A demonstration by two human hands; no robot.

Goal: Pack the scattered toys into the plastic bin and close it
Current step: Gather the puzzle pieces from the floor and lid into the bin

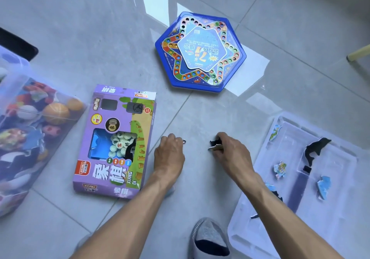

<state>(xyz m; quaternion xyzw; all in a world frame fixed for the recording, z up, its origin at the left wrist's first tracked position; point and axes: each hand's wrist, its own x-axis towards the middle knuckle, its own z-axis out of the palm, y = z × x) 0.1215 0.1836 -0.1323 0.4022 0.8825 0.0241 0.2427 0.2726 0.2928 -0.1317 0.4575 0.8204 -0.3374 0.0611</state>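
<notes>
We saw left hand (170, 154) curled on ring (184, 141), right hand (230, 150) pinching puzzle pieces (215, 146), chess box (118, 140) beside left, lid (330, 228) right, bin (12, 90) far left.

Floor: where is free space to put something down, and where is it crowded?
Bare tiles lie between the purple chess box, the hexagonal game board and the bin lid. Crowded: the plastic bin, and the lid with puzzle pieces.

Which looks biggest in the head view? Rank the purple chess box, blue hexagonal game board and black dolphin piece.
1. Purple chess box and blue hexagonal game board: alike, and the box lies nearer the camera, so unranked.
2. Black dolphin piece, clearly smallest.
</notes>
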